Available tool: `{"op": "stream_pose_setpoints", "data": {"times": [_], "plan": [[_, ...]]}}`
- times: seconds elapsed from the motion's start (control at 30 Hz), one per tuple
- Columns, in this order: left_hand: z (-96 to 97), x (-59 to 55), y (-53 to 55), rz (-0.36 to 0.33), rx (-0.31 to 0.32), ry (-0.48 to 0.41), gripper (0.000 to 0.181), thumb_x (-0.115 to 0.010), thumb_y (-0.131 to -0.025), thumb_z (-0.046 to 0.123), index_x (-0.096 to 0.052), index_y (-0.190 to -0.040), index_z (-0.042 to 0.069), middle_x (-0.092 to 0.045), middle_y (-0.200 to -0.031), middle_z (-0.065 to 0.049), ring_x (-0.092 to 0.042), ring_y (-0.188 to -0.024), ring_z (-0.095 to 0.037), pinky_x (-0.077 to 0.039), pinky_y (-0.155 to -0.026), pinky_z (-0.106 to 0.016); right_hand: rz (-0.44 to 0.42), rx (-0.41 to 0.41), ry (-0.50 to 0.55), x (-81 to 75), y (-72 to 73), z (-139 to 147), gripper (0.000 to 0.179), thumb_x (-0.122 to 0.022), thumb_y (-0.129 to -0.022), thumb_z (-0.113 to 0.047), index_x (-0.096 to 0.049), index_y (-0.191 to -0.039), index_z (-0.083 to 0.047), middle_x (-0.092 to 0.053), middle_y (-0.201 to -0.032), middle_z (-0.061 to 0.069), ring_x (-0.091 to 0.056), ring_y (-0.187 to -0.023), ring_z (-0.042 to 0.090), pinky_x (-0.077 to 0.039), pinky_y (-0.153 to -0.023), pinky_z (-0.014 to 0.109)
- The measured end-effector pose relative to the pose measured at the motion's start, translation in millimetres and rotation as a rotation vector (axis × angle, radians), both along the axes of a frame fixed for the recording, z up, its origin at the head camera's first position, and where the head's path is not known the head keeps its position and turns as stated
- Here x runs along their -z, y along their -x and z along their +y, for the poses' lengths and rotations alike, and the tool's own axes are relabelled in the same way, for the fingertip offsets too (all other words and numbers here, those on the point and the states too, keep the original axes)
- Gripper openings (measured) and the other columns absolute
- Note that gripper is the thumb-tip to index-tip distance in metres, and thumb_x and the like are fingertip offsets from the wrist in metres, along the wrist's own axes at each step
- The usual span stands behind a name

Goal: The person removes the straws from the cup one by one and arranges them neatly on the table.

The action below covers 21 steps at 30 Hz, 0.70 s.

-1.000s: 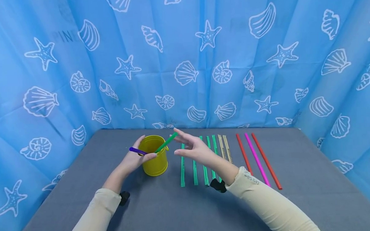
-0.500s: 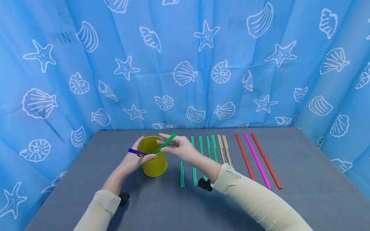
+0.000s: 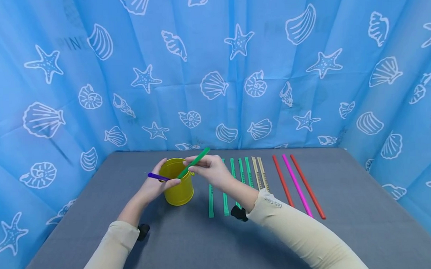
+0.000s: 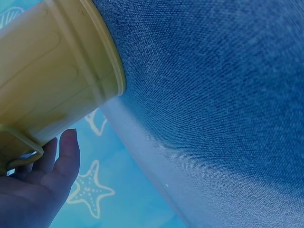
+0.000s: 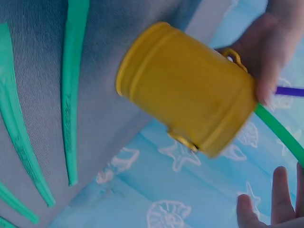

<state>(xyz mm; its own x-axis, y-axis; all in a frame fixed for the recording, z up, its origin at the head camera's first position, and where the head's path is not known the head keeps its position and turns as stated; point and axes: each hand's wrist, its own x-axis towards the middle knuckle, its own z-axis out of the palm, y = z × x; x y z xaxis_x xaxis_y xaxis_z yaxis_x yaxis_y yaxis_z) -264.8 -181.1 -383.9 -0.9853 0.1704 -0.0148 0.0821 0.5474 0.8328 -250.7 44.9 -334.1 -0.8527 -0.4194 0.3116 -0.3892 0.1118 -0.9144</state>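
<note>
A small yellow metal bucket point(image 3: 179, 191) stands upright on the grey cloth. My left hand point(image 3: 154, 187) grips it by the left side, its thumb at the front rim. In the left wrist view, fingers point(image 4: 66, 161) of that hand show beside the bucket's small handle loop. A purple straw point(image 3: 158, 176) leans out of the bucket to the left, past the thumb. On the right, a green straw point(image 3: 198, 159) slants up from the rim, and my right hand point(image 3: 213, 172) pinches it between thumb and fingers. The straws' lower ends are hidden in the bucket.
Right of the bucket lie several green paper-wrapped straws point(image 3: 211, 202), partly behind the right hand. Beyond them are two tan wrapped straws point(image 3: 258, 174), then two red straws point(image 3: 307, 184) with a magenta straw point(image 3: 297, 187) between. A blue shell-print curtain point(image 3: 213, 71) encloses the table.
My right hand has come left to the bucket and taken hold of the green straw, whose top now sits slightly higher. The left hand keeps its grip on the bucket.
</note>
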Motion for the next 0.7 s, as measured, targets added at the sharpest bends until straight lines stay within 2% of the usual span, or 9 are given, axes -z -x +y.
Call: {"op": "stream_pose_setpoints", "data": {"times": [0.2, 0.37, 0.43, 0.6, 0.7], "plan": [[1.3, -0.2, -1.2, -0.008, -0.017, 0.010, 0.100, -0.068, -0.088, 0.048, -0.005, -0.156, 0.010, -0.015, -0.156, -0.025, -0.021, -0.139, -0.045, -0.029, -0.106, -0.062, 0.126, -0.024, 0.103, -14.8, -5.0, 22, 0.030, -0.059, -0.094, 0.003, -0.061, -0.124, 0.008, -0.067, -0.113, 0.022, -0.063, -0.112, 0.030, -0.051, -0.093, 0.035], [1.5, 0.3, -1.7, -0.021, -0.005, -0.010, 0.099, -0.068, -0.088, 0.047, -0.005, -0.156, 0.013, -0.014, -0.156, -0.023, -0.020, -0.139, -0.045, -0.027, -0.107, -0.062, 0.238, -0.037, 0.174, -22.5, -7.7, 47, 0.033, -0.055, -0.095, 0.006, -0.057, -0.127, 0.011, -0.065, -0.110, 0.028, -0.062, -0.111, 0.034, -0.050, -0.094, 0.039], [1.1, 0.1, -2.1, -0.021, 0.001, -0.022, 0.098, -0.068, -0.088, 0.046, -0.005, -0.156, 0.014, -0.014, -0.156, -0.023, -0.020, -0.139, -0.045, -0.027, -0.107, -0.062, 0.274, -0.008, 0.209, -26.6, -9.6, 57, 0.034, -0.055, -0.095, 0.007, -0.055, -0.129, 0.011, -0.068, -0.108, 0.023, -0.063, -0.110, 0.029, -0.051, -0.092, 0.039], [-0.6, -1.0, -2.8, -0.015, -0.002, -0.021, 0.096, -0.068, -0.089, 0.042, -0.005, -0.156, 0.014, -0.014, -0.156, -0.024, -0.021, -0.139, -0.045, -0.027, -0.108, -0.062, 0.363, 0.146, 0.311, -40.4, -10.6, 78, 0.037, -0.058, -0.093, 0.006, -0.054, -0.129, 0.011, -0.073, -0.097, -0.007, -0.066, -0.100, 0.011, -0.051, -0.091, 0.032], [-0.2, -1.3, -2.9, -0.017, 0.003, -0.019, 0.096, -0.068, -0.090, 0.041, -0.005, -0.156, 0.013, -0.014, -0.156, -0.024, -0.021, -0.139, -0.045, -0.027, -0.108, -0.061, 0.414, 0.241, 0.351, -47.8, -8.1, 91, 0.038, -0.060, -0.091, 0.006, -0.055, -0.129, 0.010, -0.072, -0.091, -0.011, -0.068, -0.093, 0.010, -0.052, -0.090, 0.029]]}}
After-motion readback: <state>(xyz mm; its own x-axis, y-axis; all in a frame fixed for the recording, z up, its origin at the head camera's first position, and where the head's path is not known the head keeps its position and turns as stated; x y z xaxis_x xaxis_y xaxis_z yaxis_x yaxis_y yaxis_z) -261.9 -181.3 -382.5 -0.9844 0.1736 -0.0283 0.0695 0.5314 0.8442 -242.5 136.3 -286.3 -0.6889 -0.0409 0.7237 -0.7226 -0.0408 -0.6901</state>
